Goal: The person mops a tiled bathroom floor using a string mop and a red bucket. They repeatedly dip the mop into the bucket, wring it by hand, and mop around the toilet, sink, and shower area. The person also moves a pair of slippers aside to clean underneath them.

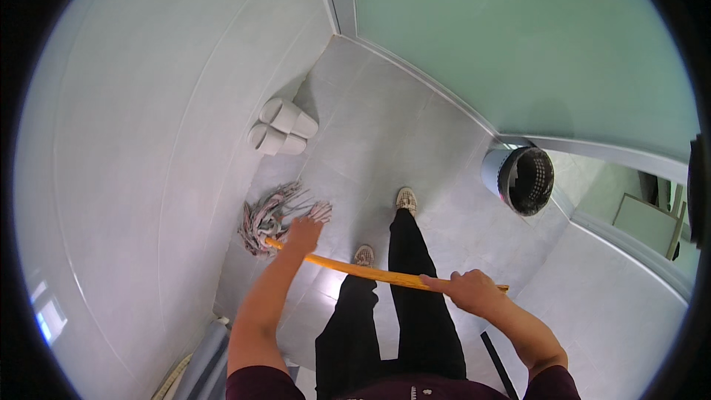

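Observation:
A string mop with a yellow-orange handle (363,271) reaches across in front of my legs. Its grey and pink strand head (265,216) is spread on the floor at the left, by the wall. My left hand (304,235) is closed around the lower part of the handle, close to the strands; its fingertips are partly hidden. Near the handle's upper end, my right hand (474,290) grips it with the thumb laid along the shaft. The handle slants down from right to left.
Two pairs of shoes bear on the floor: white slippers (284,127) against the left wall, and my patterned shoes (406,200). A black-rimmed bin (527,180) stands right, beside a frosted glass partition (518,44). Grey rolled material (204,361) lies lower left.

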`<state>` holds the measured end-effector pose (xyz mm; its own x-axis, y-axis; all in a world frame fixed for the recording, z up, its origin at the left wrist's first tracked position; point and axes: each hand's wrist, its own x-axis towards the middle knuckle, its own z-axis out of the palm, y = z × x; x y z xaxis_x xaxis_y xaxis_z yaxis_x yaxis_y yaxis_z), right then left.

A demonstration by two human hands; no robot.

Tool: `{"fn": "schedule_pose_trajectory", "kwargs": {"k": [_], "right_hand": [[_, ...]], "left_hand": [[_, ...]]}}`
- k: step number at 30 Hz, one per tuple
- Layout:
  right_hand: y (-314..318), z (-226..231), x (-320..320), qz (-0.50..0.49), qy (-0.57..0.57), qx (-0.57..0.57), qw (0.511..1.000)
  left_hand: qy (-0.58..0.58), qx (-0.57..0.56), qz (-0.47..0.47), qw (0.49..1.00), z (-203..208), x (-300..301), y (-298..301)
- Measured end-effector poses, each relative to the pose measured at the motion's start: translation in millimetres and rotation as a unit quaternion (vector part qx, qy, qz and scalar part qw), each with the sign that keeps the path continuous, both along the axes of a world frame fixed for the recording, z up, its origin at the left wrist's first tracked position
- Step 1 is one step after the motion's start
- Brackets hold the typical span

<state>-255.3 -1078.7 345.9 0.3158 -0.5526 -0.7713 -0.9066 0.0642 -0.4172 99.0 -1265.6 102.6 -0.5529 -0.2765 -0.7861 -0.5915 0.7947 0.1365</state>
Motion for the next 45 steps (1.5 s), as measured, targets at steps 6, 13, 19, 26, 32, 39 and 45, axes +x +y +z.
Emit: {"fn": "schedule_pose_trajectory", "kwargs": {"k": [6, 13, 19, 26, 32, 39, 45], "right_hand": [[-80, -6, -15, 0.03, -0.038, 0.036, 0.998], [-178, -31, -34, 0.072, -0.065, 0.125, 0.987], [-204, -47, -28, 0.123, -0.036, 0.159, 0.979], [-214, -63, -40, 0.055, -0.018, 0.118, 0.991], [-207, -69, -50, 0.01, -0.02, 0.101, 0.995], [-198, -74, -62, -0.008, -0.031, 0.108, 0.994], [-199, -79, -66, -0.01, -0.022, 0.08, 0.996]], "left_hand": [[-0.014, -0.172, -0.174, 0.97, -50, -14, -108], [-0.078, -0.169, -0.329, 0.926, -145, -44, -221], [-0.25, -0.236, -0.557, 0.756, -195, -82, -261], [-0.295, -0.166, -0.61, 0.717, -210, -97, -271], [-0.311, -0.166, -0.665, 0.659, -241, -69, -273], [-0.253, -0.198, -0.588, 0.742, -220, -176, -282], [-0.335, -0.286, -0.596, 0.672, -200, -303, -337]]}}
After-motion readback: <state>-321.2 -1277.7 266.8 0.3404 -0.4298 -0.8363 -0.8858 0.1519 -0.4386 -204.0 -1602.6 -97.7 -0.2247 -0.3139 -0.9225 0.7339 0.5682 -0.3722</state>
